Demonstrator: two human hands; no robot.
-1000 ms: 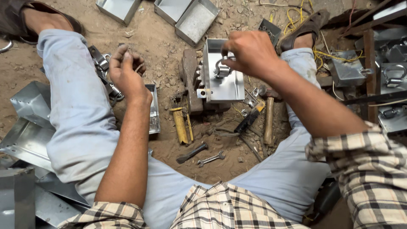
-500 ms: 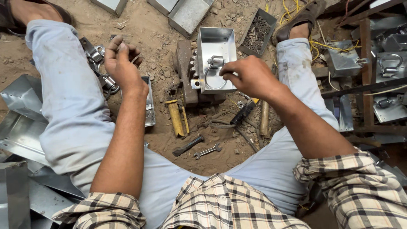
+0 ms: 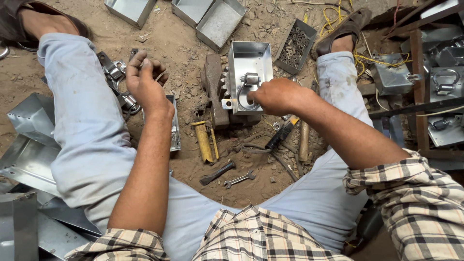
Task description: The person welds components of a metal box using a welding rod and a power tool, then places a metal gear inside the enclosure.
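1. A person is sitting on a dirt floor (image 3: 193, 48) with legs spread, wearing a checked shirt and pale blue trousers; the camera is looking down over their lap.
2. Nearest the body, between the thighs, a small open-ended spanner (image 3: 239, 179) and a dark punch-like tool (image 3: 217, 172) are lying on the dirt.
3. A little farther out, a yellow-handled tool (image 3: 203, 141) is lying with its long axis pointing away from the person, and a wooden handle (image 3: 303, 141) is lying just beside the right forearm.
4. The left hand (image 3: 149, 87) is hovering over the left thigh with fingers curled together, pinching something small; I cannot tell what it is. Just beyond it, a heap of metal clasps (image 3: 118, 84) is resting against the trouser leg.
5. The right hand (image 3: 275, 95) is reaching forward, its fingers closing on the metal ring (image 3: 241, 99) at the near end of an open metal box (image 3: 251, 60).
6. That box is lying straight ahead, midway between the legs, its long axis running away from the person. The right hand is touching it; the left hand is well apart, off to the box's left.
7. A dark toothed iron block (image 3: 213, 89) is sitting against the box's left wall.
8. Farther off, a tray of small dark fasteners (image 3: 295, 46) and two empty metal boxes (image 3: 212, 19) are lying near the feet.
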